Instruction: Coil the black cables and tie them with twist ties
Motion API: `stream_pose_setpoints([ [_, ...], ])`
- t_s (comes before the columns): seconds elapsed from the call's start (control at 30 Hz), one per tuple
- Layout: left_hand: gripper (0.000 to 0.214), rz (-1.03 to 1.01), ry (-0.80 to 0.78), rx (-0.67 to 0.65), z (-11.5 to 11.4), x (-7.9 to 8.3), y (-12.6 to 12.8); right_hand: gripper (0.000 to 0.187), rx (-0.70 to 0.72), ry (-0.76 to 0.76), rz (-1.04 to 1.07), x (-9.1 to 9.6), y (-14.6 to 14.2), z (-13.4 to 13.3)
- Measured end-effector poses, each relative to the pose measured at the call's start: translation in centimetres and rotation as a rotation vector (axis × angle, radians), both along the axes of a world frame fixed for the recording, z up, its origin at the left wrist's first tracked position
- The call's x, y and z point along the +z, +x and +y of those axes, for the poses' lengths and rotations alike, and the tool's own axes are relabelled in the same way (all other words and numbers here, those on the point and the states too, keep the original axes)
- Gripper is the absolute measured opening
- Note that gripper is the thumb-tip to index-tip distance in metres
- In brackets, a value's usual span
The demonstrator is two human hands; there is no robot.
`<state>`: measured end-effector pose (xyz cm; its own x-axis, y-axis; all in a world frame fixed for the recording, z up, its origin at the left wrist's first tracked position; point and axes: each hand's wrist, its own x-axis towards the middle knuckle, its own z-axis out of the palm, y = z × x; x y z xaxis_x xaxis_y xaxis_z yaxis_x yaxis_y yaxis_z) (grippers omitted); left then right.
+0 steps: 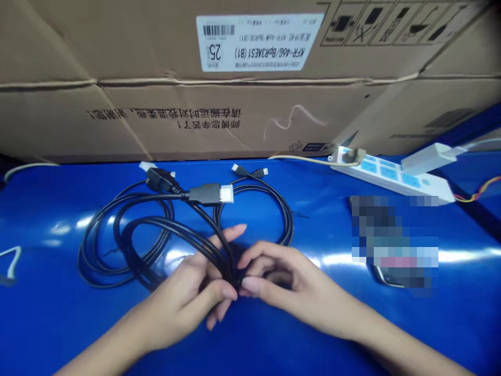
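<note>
Several loops of black cable (125,245) lie on a glossy blue surface (70,313). My left hand (191,282) and my right hand (282,277) meet at the front of the loops, and both pinch the gathered strands between fingers and thumb. A black HDMI plug with a white tip (209,194) rests on the coils above my hands. Behind it sits a second black plug (160,180). Two small connectors (250,171) lie at the far end of the right loop.
A large cardboard box (195,89) with a printed label stands along the back edge. To the right lies a white power strip (391,175) with a white plug in it. A pixelated, blurred object (391,245) sits on the blue surface. Thin white wire (11,261) shows at the left edge.
</note>
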<state>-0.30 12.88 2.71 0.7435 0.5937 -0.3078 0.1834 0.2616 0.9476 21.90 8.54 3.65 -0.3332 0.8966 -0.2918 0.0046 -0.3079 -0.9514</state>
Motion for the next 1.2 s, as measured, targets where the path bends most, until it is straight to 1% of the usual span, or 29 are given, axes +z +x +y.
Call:
stream_pose_setpoints([
  [0.03,0.087,0.014,0.013,-0.006,0.0,0.1,0.0,0.027,-0.004,-0.096,0.086,0.2,0.0,0.2],
  [0.07,0.085,0.026,0.027,-0.021,0.1,0.2,0.0,0.028,-0.012,-0.16,0.155,0.2,-0.1,0.3],
  [0.13,0.08,0.044,0.05,-0.051,0.1,0.2,0.1,0.028,-0.043,-0.22,0.242,0.2,-0.1,0.5],
  [0.23,0.079,0.031,0.038,-0.032,0.0,0.0,0.2,0.032,-0.104,-0.236,0.299,-0.3,-0.3,0.5],
  [0.33,0.084,-0.01,0.014,0.021,-0.2,-0.3,0.2,0.048,-0.179,-0.248,0.323,-0.7,-0.4,0.3],
  [0.37,0.084,-0.022,0.015,0.03,-0.2,-0.4,0.2,0.047,-0.192,-0.25,0.318,-0.8,-0.4,0.3],
  [0.5,0.08,-0.001,0.002,0.054,-0.3,-0.1,0.4,0.033,-0.23,-0.243,0.276,-0.9,-0.3,0.5],
  [0.6,0.08,-0.004,0.01,0.076,-0.4,0.2,0.6,0.032,-0.261,-0.232,0.307,-1.0,-0.3,0.6],
  [0.67,0.08,-0.012,0.01,0.092,-0.3,0.3,0.7,0.027,-0.273,-0.202,0.322,-1.1,-0.3,0.7],
  [0.77,0.081,-0.005,0.011,0.123,-0.3,0.3,0.5,0.017,-0.269,-0.074,0.265,-1.2,-0.2,0.7],
  [0.83,0.083,-0.011,0.023,0.151,-0.4,0.1,0.4,0.015,-0.242,-0.03,0.254,-1.1,-0.2,0.7],
  [0.9,0.086,-0.042,0.02,0.161,-0.5,-0.2,0.2,0.017,-0.203,-0.092,0.287,-1.1,-0.1,0.6],
  [1.0,0.083,-0.095,-0.011,0.111,-0.7,-0.7,0.0,0.021,-0.131,-0.289,0.36,-1.1,-0.2,0.5],
  [1.07,0.078,-0.103,-0.016,0.083,-0.8,-0.8,-0.1,0.024,-0.096,-0.361,0.391,-1.2,-0.2,0.4],
  [1.13,0.076,-0.101,-0.012,0.081,-0.8,-0.8,-0.1,0.024,-0.077,-0.32,0.365,-1.2,-0.3,0.5],
  [1.2,0.076,-0.098,-0.011,0.085,-0.8,-0.7,0.0,0.026,-0.098,-0.207,0.264,-1.2,-0.4,0.5],
])
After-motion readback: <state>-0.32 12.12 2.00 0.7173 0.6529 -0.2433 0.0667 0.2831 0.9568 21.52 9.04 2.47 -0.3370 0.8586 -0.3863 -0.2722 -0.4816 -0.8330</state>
